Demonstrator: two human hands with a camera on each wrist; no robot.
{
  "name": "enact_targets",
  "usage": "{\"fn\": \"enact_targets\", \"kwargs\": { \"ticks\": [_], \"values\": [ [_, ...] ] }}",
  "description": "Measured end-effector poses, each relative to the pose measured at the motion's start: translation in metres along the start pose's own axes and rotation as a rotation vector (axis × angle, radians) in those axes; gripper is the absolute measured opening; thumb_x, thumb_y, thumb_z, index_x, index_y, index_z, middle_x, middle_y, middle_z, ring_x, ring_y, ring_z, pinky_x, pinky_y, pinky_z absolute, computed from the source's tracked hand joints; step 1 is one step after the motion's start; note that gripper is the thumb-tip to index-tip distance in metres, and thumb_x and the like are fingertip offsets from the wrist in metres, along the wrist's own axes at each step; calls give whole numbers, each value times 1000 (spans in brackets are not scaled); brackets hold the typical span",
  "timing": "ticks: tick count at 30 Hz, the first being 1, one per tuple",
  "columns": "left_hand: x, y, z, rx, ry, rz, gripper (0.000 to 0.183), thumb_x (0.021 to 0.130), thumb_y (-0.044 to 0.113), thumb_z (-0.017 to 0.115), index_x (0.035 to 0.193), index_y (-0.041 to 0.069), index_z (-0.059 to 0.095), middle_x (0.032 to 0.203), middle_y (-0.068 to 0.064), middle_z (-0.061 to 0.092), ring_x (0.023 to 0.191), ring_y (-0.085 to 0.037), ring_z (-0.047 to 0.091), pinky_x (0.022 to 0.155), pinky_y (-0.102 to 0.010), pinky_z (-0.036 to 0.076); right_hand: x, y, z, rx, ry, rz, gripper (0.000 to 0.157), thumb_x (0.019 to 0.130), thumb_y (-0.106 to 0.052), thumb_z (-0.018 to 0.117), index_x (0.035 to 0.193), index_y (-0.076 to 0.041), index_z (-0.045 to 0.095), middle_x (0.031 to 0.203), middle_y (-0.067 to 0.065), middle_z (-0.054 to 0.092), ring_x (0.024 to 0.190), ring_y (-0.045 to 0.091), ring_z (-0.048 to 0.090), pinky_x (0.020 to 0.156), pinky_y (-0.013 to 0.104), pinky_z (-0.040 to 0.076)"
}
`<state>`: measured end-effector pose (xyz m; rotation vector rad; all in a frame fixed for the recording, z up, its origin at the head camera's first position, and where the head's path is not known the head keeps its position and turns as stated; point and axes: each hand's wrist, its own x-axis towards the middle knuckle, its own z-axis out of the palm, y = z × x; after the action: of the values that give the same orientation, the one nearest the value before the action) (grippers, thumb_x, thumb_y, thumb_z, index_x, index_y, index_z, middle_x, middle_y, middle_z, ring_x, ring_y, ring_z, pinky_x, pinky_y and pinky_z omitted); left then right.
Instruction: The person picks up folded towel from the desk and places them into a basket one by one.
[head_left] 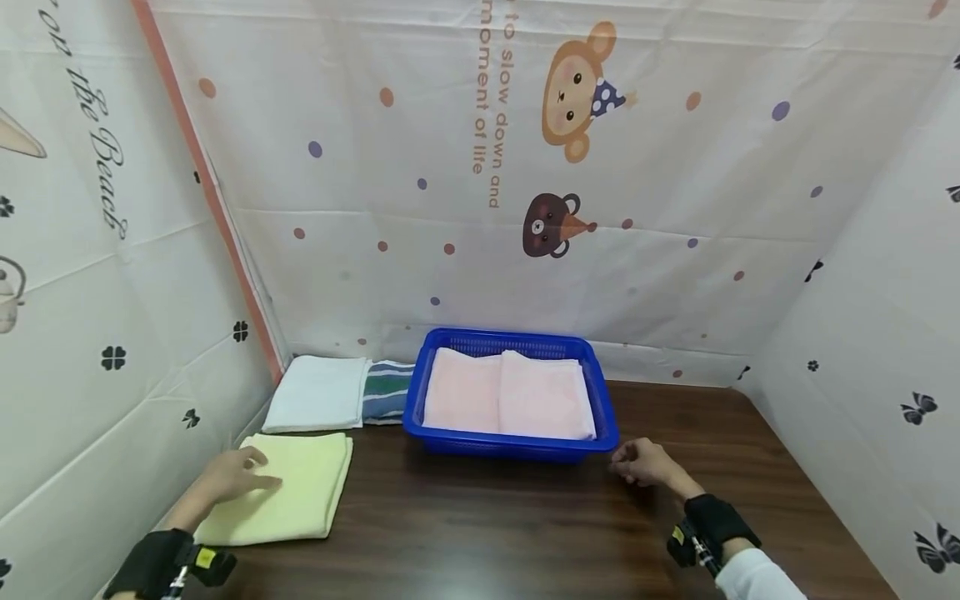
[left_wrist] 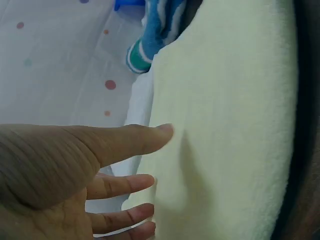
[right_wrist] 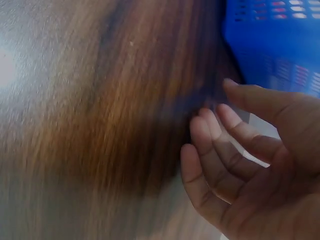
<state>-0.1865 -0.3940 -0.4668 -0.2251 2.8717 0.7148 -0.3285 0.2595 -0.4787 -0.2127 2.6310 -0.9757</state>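
Observation:
My left hand (head_left: 231, 477) is over the left part of a folded yellow towel (head_left: 300, 492), its thumb and fingers spread apart and nothing between them. In the left wrist view the thumb casts a shadow on the towel's pale surface (left_wrist: 240, 110). My right hand (head_left: 642, 461) is beside the front right corner of a blue plastic basket (head_left: 495, 446), fingers loosely bent and holding nothing. The right wrist view shows its fingertips (right_wrist: 191, 156) over the wooden table, near the basket wall (right_wrist: 270, 55). Two folded pink towels (head_left: 546, 398) lie side by side in the basket.
Behind the yellow towel lies a folded white towel (head_left: 318, 392). Between it and the basket sits a striped blue, green and white towel (head_left: 386, 390). The brown wooden table (head_left: 465, 525) meets printed white sheets (head_left: 420, 167) at the back and both sides.

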Motion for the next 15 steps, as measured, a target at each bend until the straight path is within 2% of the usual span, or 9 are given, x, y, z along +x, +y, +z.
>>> {"fn": "enact_targets", "kwargs": {
  "ticks": [3,6,10,15],
  "values": [
    [2,0,8,100,44,66,56,79,37,86,109,-4,63,105,-34,62,102,-51,59,84,-60,50,-1,0,3,-19,2,38,23,84,-11,83,94,1,65,77,4,63,69,15,59,60,30,54],
    [3,4,13,157,74,109,55,75,36,89,109,1,62,102,-30,60,104,-50,55,86,-63,43,-2,-1,4,-51,-11,64,29,80,-9,86,92,0,62,81,4,60,71,17,56,61,28,51],
    [1,15,19,154,70,134,55,75,37,89,109,3,62,103,-28,61,105,-51,54,88,-67,39,-2,-2,3,-92,-29,98,29,80,-10,86,89,-2,60,85,5,59,73,18,56,62,28,50],
    [-1,35,35,121,15,147,57,76,40,89,111,7,59,110,-31,57,105,-52,51,89,-70,39,-5,-1,3,-130,-29,99,27,82,-12,86,85,-2,60,83,5,59,70,18,56,60,28,50]
  ]
}}
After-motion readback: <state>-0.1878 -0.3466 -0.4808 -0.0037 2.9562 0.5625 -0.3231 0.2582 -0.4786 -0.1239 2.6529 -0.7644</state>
